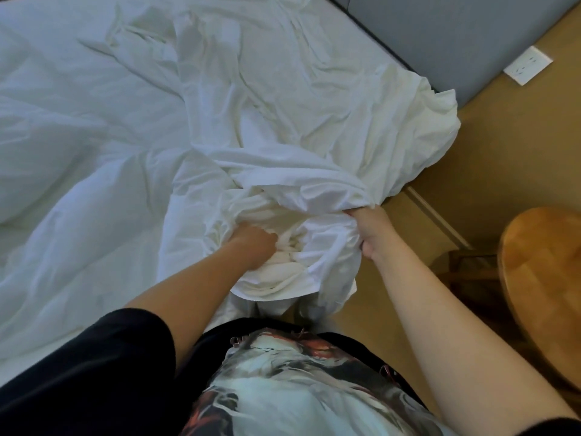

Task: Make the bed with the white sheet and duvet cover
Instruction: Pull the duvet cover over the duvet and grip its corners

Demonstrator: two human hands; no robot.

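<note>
Bed, near-right corner: 2 hands, 1 white cover, 1 duvet.
I note L hand curled into the bunched folds and R hand fisted tight on cover edge. Cover's long axis runs near-far, bunched end pointing near. Duvet lies to the left.

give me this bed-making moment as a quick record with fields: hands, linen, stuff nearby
left hand: fingers curled into the bunched white cloth
right hand: grips a fold of the same cloth
cloth state: heaped, one part hanging down; sheet or cover unclear
duvet: rumpled, left of the cloth
nearby: wooden table, wall socket
</note>
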